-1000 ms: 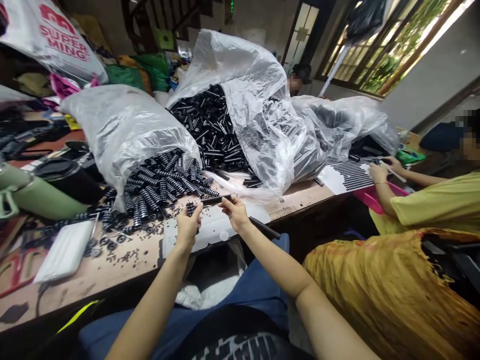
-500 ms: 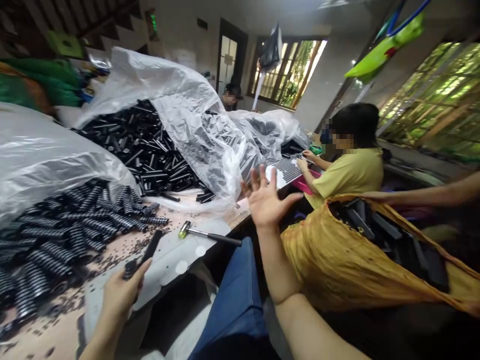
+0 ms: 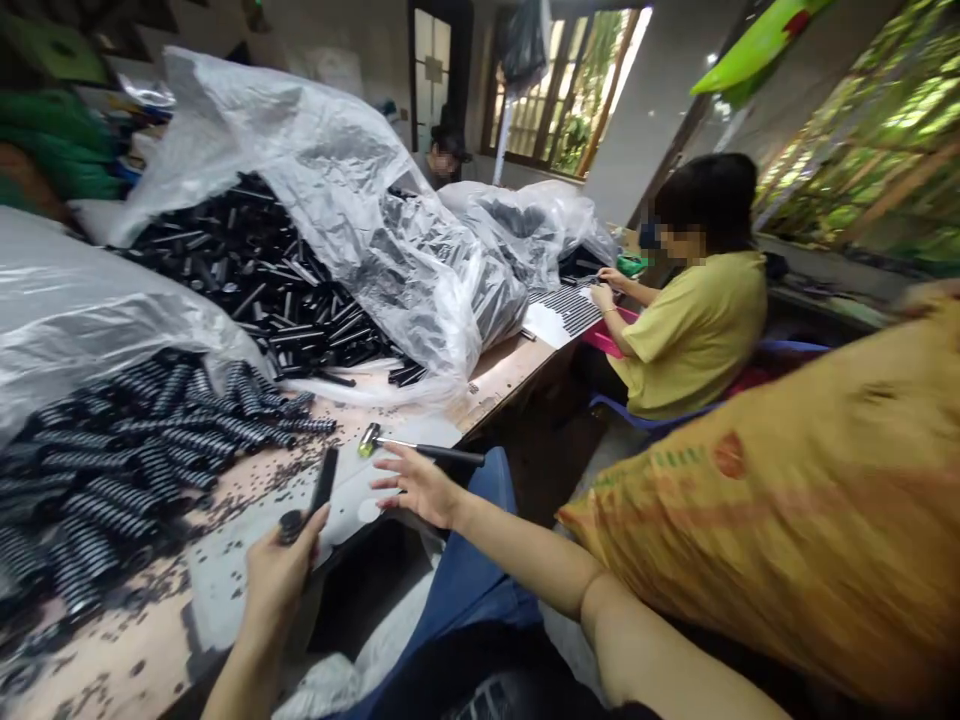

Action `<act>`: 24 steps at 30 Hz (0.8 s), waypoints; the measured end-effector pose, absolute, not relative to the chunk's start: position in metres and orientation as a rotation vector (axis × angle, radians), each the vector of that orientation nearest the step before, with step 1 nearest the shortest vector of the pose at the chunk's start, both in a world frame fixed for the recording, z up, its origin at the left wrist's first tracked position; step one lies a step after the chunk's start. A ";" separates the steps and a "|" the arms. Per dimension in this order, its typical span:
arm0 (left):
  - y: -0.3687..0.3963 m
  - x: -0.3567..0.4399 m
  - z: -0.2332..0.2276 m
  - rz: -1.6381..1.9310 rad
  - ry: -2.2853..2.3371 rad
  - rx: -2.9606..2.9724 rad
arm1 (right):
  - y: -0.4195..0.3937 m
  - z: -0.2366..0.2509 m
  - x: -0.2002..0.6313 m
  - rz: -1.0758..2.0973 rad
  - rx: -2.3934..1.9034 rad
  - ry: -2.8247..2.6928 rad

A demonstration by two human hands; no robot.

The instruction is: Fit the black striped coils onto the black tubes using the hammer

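Black tube point(image 3: 323, 481), slim, matte, tilted near upright, lower centre-left of frame; small ribbed black piece point(image 3: 289, 525) at its lower end; small hammer point(image 3: 420, 449) lying flat at centre, head pointing left.

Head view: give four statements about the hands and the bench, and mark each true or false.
1. The left hand holds a black tube. True.
2. The right hand grips the hammer. False: it is open, fingers spread, just short of the hammer.
3. The hammer lies on the table. True.
4. The person in the yellow shirt stands behind the bags. False: that person sits at the table's far end.
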State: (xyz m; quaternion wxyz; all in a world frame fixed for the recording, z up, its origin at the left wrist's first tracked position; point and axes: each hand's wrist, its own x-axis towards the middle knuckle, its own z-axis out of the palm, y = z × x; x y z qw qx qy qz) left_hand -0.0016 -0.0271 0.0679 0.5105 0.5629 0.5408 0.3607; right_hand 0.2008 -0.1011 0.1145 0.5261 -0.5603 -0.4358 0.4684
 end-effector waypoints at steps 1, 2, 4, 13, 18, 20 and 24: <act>-0.030 0.002 0.073 0.867 1.294 1.365 | -0.097 0.108 0.187 1.064 -1.418 -1.192; -0.032 0.006 0.078 0.858 1.279 1.387 | -0.093 0.105 0.177 0.965 -1.485 -1.336; -0.031 0.011 0.083 0.865 1.256 1.431 | -0.083 0.109 0.167 0.707 -1.580 -1.598; -0.016 0.014 0.078 0.920 1.054 1.562 | -0.044 0.101 0.160 0.344 -1.748 -1.885; -0.005 0.006 0.084 0.991 0.973 1.122 | -0.040 0.094 0.170 0.441 -1.761 -1.798; -0.002 0.003 0.086 1.020 0.924 1.043 | -0.041 0.095 0.175 0.460 -1.732 -1.830; -0.003 -0.001 0.092 1.074 0.894 0.951 | -0.048 0.099 0.178 0.622 -1.681 -1.842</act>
